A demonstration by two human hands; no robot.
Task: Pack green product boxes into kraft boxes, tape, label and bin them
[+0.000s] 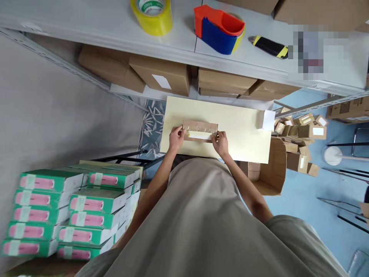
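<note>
1. Pinching opposite ends of a slim brown cardboard carton (201, 124), a person's left hand (175, 139) and right hand (221, 144) hold it between thumbs and fingers.
2. The carton lies on a pale-yellow rectangular desk (245, 136), close to the person's side, with shiny clear tape (199, 128) and a white oblong label (200, 135) on its upper face.
3. Even, light pressure from both ends should keep the carton flat and square.
4. Rumpled-looking tape would best be smoothed outward from the middle, fingertips clear of the label.
</note>
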